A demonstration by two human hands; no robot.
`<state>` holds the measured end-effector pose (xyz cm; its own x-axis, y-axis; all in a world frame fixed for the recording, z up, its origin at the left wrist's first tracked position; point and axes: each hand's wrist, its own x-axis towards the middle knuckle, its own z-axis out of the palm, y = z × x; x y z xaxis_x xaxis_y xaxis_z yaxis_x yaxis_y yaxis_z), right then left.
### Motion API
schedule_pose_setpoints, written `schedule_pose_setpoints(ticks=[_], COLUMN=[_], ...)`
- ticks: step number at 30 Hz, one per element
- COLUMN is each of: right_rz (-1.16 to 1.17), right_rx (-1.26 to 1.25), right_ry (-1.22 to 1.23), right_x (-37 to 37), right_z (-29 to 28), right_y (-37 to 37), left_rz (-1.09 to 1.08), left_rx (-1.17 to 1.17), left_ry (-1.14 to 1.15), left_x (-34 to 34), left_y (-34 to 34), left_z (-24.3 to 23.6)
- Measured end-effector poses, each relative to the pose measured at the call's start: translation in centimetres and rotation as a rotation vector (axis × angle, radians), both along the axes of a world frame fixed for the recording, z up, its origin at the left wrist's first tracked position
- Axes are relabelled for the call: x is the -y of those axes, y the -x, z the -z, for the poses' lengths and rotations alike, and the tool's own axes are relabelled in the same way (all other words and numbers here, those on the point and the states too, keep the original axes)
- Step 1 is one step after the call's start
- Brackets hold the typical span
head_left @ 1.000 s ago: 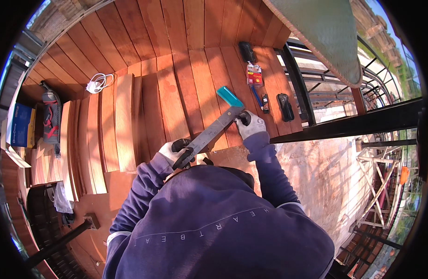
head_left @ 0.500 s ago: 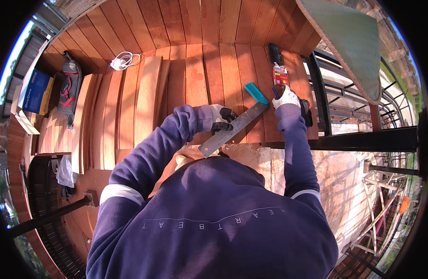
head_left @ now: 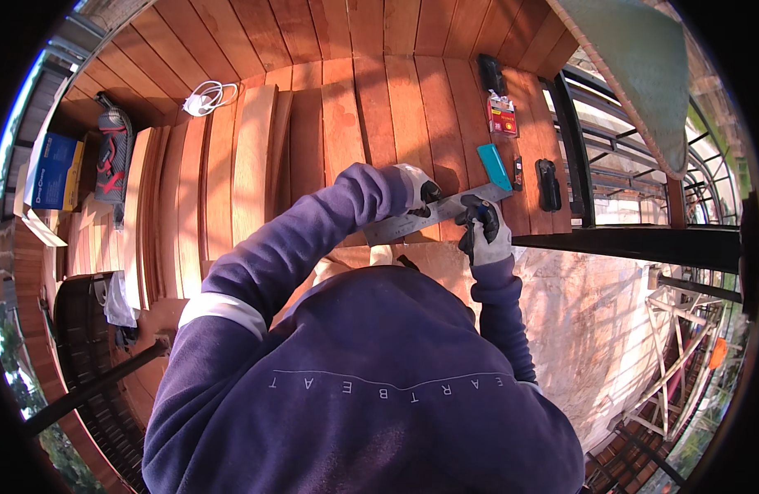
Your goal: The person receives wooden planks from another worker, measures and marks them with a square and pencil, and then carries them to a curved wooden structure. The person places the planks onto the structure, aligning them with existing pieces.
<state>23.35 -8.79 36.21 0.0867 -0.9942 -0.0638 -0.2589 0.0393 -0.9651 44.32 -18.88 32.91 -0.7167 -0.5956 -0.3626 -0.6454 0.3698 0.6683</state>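
Note:
A try square with a steel blade [head_left: 387, 232] and teal handle [head_left: 494, 167] lies diagonally on the reddish boards at the bench's front edge. My gloved left hand [head_left: 418, 189] reaches across from the left, fingers curled down on the blade. My gloved right hand [head_left: 485, 232] is at the blade's right part, fingers closed in a pinch around what seems the blue pencil, mostly hidden. Beside the square are a small dark-and-orange item [head_left: 518, 174], a black case [head_left: 548, 185], a red blister pack [head_left: 503, 117] and a black pouch [head_left: 492, 74].
Loose planks [head_left: 252, 165] lie left on the bench [head_left: 330, 132], with a white cable [head_left: 205, 99], black-and-red bag [head_left: 113, 160] and blue box [head_left: 57, 171]. A black steel beam [head_left: 626, 247] and railing border the right; scaffolding [head_left: 676, 346] stands beyond.
My left hand moved right and up along the square. My right hand took the blue pencil from the bench, then came down and left onto the blade. The square now lies flatter.

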Motion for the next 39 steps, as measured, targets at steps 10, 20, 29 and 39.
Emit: schedule_pose_setpoints(ticks=[10, 20, 29, 39], right_rz=[-0.667, -1.025, -0.492, 0.178], right_rx=[-1.065, -1.291, -1.197, -0.601], right_ry=[0.326, 0.55, 0.978, 0.987], right_x=[2.4, 4.7, 4.7, -5.1], right_z=[-1.3, -2.4, -6.4, -11.2], right_y=[-3.1, -6.6, -2.6, -0.7], left_rz=[-0.584, -0.794, -0.534, -0.642], left_rx=[-0.163, 0.145, 0.011, -0.701], left_ry=[0.277, 0.563, 0.686, 0.337], left_x=[-10.6, -16.8, -16.1, -18.3], left_y=[-9.3, -8.9, -7.7, -6.8], left_z=[-4.0, -3.2, -0.6, -11.1])
